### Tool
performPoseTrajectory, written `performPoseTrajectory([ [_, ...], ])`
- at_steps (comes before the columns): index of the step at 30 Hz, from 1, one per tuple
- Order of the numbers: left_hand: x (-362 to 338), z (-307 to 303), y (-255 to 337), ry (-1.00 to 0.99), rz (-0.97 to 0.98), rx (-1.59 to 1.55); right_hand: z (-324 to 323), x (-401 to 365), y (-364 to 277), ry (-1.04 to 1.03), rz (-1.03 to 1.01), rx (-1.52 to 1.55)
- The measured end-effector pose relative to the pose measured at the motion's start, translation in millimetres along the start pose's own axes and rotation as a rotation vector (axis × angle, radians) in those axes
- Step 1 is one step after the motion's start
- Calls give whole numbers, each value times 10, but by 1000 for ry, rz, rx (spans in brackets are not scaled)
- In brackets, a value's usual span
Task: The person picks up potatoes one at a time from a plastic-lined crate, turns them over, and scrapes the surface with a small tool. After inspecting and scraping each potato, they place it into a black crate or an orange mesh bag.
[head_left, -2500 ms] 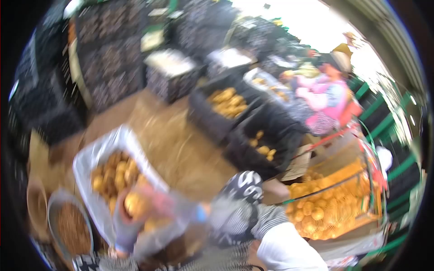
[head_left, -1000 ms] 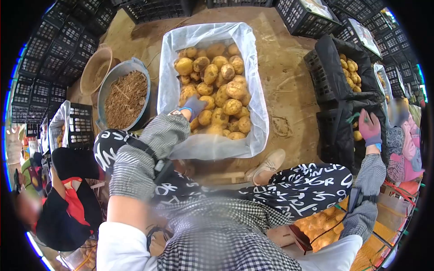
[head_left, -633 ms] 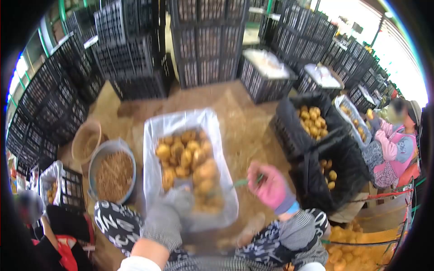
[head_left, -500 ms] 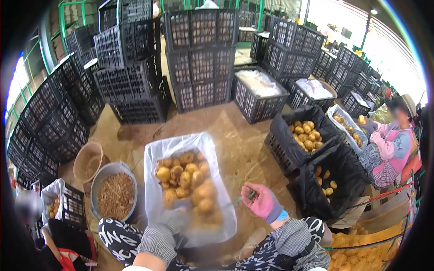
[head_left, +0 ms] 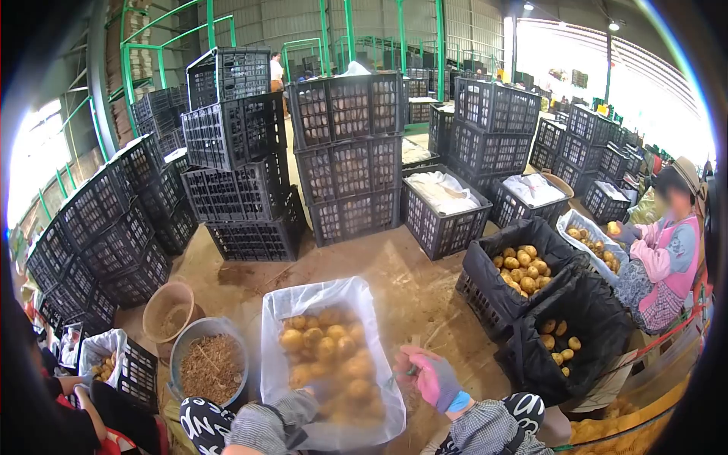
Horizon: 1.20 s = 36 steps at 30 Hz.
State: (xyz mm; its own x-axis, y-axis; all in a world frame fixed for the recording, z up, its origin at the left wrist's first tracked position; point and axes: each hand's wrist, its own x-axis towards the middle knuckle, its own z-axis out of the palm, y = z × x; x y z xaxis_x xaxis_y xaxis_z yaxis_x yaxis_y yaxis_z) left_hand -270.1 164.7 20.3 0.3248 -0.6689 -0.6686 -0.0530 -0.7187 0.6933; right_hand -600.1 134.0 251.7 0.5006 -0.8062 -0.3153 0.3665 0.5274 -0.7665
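Yellow-brown potatoes [head_left: 326, 345], smeared by motion, fill much of a crate with a white plastic liner [head_left: 390, 394] between my knees. My left hand [head_left: 322, 388], in a grey glove, reaches over the crate's near side at the potatoes; its fingers are blurred, so I cannot see whether it holds one. To the right of the liner, apart from it, is my right hand [head_left: 432, 379] in a pink and grey glove. Its fingers are curled around a small, thin greenish thing that I cannot make out.
At left stand a blue-grey tub of brown scraps [head_left: 212, 368] and a tan bucket [head_left: 171, 311]. Black-lined crates [head_left: 565, 307] with potatoes are at right, beside a seated co-worker [head_left: 667, 250] holding a potato. Stacked black crates [head_left: 349, 167] rise ahead.
The camera has tilted up, so the scene sits lower. My right hand has turned, its palm less visible and fingers more curled. My left hand stays over the crate.
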Motion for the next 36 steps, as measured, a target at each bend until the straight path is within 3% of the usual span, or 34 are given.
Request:
performPoseTrajectory([
  [3, 205, -363, -219, -211, 858, 381, 94, -14, -7, -131, -117, -146],
  [5, -910, -247, 593, -505, 206, -347, 117, 127, 177, -167, -358, -414],
  [6, -1490, -186, 1019, -465, -116, -670, 242, 54, 85, -158, -148, -377],
  [7, -1274, -271, 889, -715, -119, -739, 141, 180, 288, -262, -308, -483],
  [8, -1363, -275, 943, -925, -142, -800, 263, 104, 171, -340, -72, -391],
  [9, -1452, -279, 997, -1137, -171, -837, 268, 157, 266, -375, -171, -537],
  [10, -1808, -177, 1214, -973, -202, -771, 264, 206, 380, -426, -295, -690],
  [11, -1941, -106, 1207, -1051, -228, -801, 317, 181, 426, -432, -188, -579],
  [14, -2174, -154, 1116, -938, 37, -474, 496, 44, 359, -411, 17, -356],
  [17, -2300, -133, 1217, -643, 155, -210, 477, 28, 328, -365, 68, -300],
  [20, -2362, -193, 1312, -504, 254, -147, 526, 50, 305, -320, 17, -240],
  [26, -2201, -258, 1144, -499, 291, -194, 462, 120, 271, -358, 46, -222],
  [28, -2131, -281, 1065, -564, 310, -246, 350, 154, 350, -252, 61, -7],
  [30, -2098, -269, 1018, -560, 327, -277, 64, 247, 420, -87, -64, 119],
  [33, -2004, -228, 990, -531, 327, -256, -424, 372, 177, 326, -367, 317],
  [36, -2011, -126, 1008, -537, 361, -252, -1229, 348, -150, 631, -712, 314],
])
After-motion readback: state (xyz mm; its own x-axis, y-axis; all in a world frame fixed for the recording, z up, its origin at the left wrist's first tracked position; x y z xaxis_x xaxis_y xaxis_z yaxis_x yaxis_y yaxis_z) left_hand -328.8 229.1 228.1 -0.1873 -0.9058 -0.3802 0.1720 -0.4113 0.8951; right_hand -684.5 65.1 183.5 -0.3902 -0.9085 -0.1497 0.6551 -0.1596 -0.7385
